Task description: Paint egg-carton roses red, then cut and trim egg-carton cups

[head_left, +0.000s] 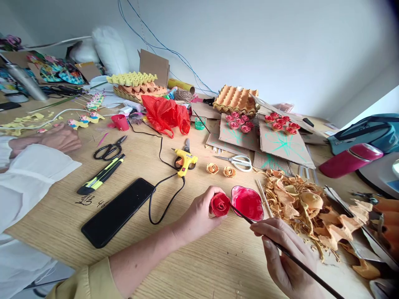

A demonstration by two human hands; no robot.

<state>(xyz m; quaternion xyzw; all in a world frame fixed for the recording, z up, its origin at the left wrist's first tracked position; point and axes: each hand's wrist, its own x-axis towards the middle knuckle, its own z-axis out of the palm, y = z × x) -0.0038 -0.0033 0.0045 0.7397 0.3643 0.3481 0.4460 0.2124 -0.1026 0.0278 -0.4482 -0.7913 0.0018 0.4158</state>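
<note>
Fingers of the left hand [199, 214] curl around a glossy red-painted rolled cardboard rose [220, 204] low over the pale wooden table [218, 265]. The right hand [280, 253] pinches a thin dark paintbrush [296, 259], its tip touching the rose. One red paint dish [247, 202] sits just beside; two unpainted orange roses [212, 168] lie beyond.

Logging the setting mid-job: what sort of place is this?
Probably a craft worktable: the left hand holds a red-painted paper rose, the right hand a paintbrush, with a cardboard egg tray and a yellow hot glue gun nearby.
</note>
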